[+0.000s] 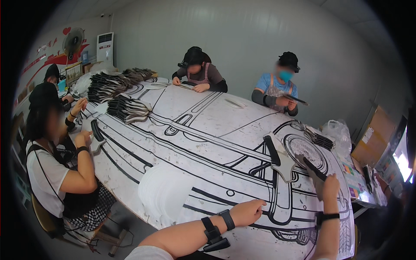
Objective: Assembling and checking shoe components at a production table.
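Observation:
My right hand [331, 187] is closed on the lower end of a flat grey-and-black piece [313, 170]. The piece is long, soft-looking and held up at a slant; its exact kind I cannot make out. Over the near part of the table, my left hand [248, 212] has its fingers curled together, with nothing visible in them. Ahead of it lies another flat black-and-beige piece [281, 162], its black strip on the left. Left of my left arm sits a pile of thin white sheets [162, 195] with rounded edges.
The large table [203, 143] bears a black line drawing. Piles of similar dark pieces [128, 109] lie at the far left, a smaller pile [320, 139] at the right. Several people work around it. A cardboard box [368, 136] and clear plastic bag [338, 136] stand at the right.

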`<state>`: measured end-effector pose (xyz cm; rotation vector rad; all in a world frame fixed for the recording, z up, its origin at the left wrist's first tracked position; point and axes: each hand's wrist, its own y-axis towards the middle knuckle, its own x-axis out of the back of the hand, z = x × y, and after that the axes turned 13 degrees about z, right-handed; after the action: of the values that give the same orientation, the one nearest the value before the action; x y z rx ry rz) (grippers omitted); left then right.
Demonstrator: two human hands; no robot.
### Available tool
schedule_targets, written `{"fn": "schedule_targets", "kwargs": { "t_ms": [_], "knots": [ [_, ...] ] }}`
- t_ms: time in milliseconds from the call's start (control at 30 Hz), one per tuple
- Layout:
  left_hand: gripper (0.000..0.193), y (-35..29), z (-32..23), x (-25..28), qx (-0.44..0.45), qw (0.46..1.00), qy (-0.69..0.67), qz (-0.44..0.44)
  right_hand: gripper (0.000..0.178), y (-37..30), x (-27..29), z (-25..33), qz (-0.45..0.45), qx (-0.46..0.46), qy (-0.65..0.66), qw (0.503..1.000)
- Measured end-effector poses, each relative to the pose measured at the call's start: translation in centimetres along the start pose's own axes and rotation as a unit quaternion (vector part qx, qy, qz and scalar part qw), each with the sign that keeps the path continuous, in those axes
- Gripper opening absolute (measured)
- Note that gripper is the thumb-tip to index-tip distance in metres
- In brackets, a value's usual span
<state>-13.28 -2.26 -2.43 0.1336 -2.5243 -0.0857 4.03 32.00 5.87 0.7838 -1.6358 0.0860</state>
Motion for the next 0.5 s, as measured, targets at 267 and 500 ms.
{"fn": "schedule_targets", "kwargs": {
  "t_ms": [267, 500],
  "knots": [
    [0.045, 0.5, -2.4, -1.0, 0.05, 0.86, -0.449, 0.236, 0.019, -11.5, 8.9, -1.7, -0.178, 0.11, -0.001, 0.978],
    [0.055, 0.4, -7.6, -1.6, -0.053, 0.785, -0.615, 0.06, 0.027, -20.6, 11.7, 6.3, -0.343, 0.301, 0.031, 0.889]
  ]
}}
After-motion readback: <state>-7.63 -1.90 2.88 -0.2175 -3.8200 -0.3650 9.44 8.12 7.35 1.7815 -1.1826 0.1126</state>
